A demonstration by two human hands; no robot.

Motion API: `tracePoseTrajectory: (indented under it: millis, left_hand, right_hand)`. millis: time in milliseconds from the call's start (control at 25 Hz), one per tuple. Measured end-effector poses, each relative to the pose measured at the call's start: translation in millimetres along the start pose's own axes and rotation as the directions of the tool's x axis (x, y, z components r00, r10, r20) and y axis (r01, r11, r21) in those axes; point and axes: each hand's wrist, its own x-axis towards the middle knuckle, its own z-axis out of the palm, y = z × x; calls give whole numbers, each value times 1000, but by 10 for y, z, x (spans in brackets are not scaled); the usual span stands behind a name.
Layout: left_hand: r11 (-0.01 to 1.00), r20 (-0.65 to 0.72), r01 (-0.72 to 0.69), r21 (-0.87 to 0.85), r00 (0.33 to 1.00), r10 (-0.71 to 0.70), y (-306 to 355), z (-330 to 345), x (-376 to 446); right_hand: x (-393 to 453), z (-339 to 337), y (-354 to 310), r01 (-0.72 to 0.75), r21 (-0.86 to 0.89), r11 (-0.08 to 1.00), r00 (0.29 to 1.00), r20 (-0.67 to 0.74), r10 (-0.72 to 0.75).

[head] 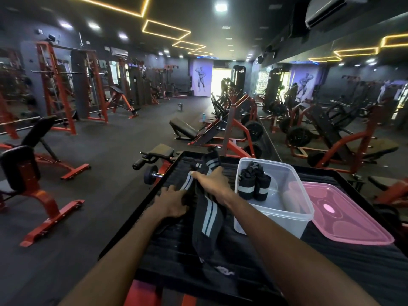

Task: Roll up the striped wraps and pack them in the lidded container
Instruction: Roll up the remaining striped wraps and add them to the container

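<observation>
Dark gym floor (114, 133), red machines (59, 89), mirrored wall (331, 96).

Black ribbed platform (167, 246), clear container (276, 219) and pink lid (344, 219) side by side on it, striped wrap (207, 219) lying alongside
</observation>
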Motion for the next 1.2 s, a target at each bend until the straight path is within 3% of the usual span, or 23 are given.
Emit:
tracePoseTrajectory:
  millis: [200, 440, 560, 720, 920, 1040, 1200]
  left_hand:
    - [994, -7, -3, 111, 1000, 4, 58, -136, -97]
    - [978, 149, 25, 208, 987, -57, 88, -344, -273]
    - [999, 99, 24, 42, 995, -28, 62, -439, -239]
    - [940, -85, 48, -338, 993, -81, 46, -347, -100]
    - [763, -61, 66, -643, 989, -137, 203, -279, 5]
    - [503, 68, 108, -857, 993, -98, 302, -252, 12]
    - [170, 72, 95, -981, 987, -140, 325, -119, 116]
  right_hand:
    - [17, 65, 37, -10, -181, 983, 997, 74, 24]
    - [-70, 107, 81, 109, -404, 908, 983, 181, -37]
    - [-117, 72, 200, 195, -370, 908, 967, 228, -115]
    - [-150, 52, 386, 252, -228, 941, 964, 148, -222]
    - [-158, 32, 511, 253, 0, 967, 967, 6, -253]
    - [-215, 39, 522, 299, 71, 952, 951, -111, -290]
    - [-228, 27, 493, 262, 218, 940, 961, -144, -234]
